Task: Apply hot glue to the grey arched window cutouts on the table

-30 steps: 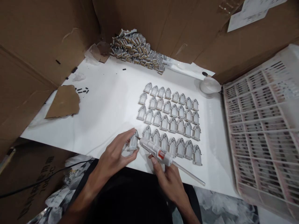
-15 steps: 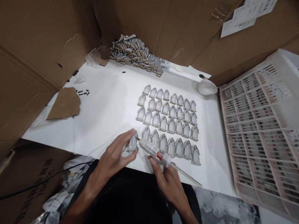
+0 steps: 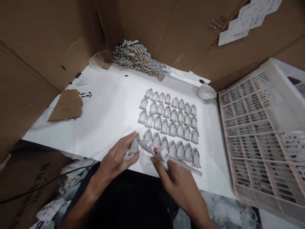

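While the left hand (image 3: 116, 154) pinches the arched window-shaped piece (image 3: 134, 145), the right hand (image 3: 177, 178), clasping the hot-glue gun (image 3: 152, 149), should aim steadily.

Left hand (image 3: 119, 152) grips arched piece (image 3: 134, 145); right hand (image 3: 178, 179) holds glue gun (image 3: 152, 149) (pale stick (image 3: 188, 167) jutting from back).

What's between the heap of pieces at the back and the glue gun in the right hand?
In the head view, rows of arched pieces lie on the white table between the heap and the glue gun.
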The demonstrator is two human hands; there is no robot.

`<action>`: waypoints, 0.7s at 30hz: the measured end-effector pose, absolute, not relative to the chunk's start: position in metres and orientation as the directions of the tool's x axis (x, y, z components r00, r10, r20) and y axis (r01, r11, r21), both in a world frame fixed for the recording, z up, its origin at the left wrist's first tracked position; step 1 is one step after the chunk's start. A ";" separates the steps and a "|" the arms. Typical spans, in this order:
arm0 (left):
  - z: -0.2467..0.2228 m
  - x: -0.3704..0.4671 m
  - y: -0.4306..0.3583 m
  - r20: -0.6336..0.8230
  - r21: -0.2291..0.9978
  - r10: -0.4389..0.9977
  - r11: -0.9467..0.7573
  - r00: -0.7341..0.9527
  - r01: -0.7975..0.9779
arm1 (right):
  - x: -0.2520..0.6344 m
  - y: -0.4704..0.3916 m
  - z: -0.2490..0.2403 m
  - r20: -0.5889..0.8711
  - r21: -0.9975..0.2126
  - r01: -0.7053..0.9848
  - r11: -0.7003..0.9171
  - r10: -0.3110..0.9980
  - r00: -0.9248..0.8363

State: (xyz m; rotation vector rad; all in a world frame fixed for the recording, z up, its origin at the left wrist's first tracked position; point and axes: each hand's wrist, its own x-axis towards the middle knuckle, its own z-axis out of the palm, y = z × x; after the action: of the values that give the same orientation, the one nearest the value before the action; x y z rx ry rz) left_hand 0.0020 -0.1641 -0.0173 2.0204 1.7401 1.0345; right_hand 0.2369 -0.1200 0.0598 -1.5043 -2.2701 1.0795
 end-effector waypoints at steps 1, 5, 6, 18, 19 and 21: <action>-0.017 0.002 -0.164 0.334 0.628 0.942 -0.238 0.020 0.741 | 0.237 -0.115 0.065 -0.202 -0.658 0.717 0.229 0.864 -0.462; -0.019 0.003 -0.165 0.345 0.633 0.938 -0.237 0.005 0.737 | 0.243 -0.099 0.082 -0.219 -0.615 0.734 0.288 0.832 -0.510; -0.019 0.004 -0.165 0.345 0.636 0.939 -0.227 -0.008 0.737 | 0.246 -0.098 0.083 -0.229 -0.618 0.734 0.281 0.829 -0.511; -0.017 0.008 -0.164 0.304 0.657 0.952 -0.184 -0.033 0.731 | 0.263 -0.118 0.025 -0.540 -0.798 0.521 -0.302 0.741 -0.398; -0.017 0.007 -0.163 0.301 0.661 0.953 -0.188 -0.027 0.726 | 0.263 -0.119 0.022 -0.545 -0.800 0.508 -0.319 0.740 -0.394; -0.016 0.007 -0.163 0.298 0.664 0.954 -0.192 -0.020 0.723 | 0.263 -0.121 0.020 -0.542 -0.805 0.500 -0.319 0.738 -0.402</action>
State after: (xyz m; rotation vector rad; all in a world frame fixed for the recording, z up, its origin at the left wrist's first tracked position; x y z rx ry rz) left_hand 0.0073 -0.1630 -0.0160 1.9477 1.7586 1.0363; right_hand 0.2627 -0.1210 0.0195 -1.5919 -1.7025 1.8012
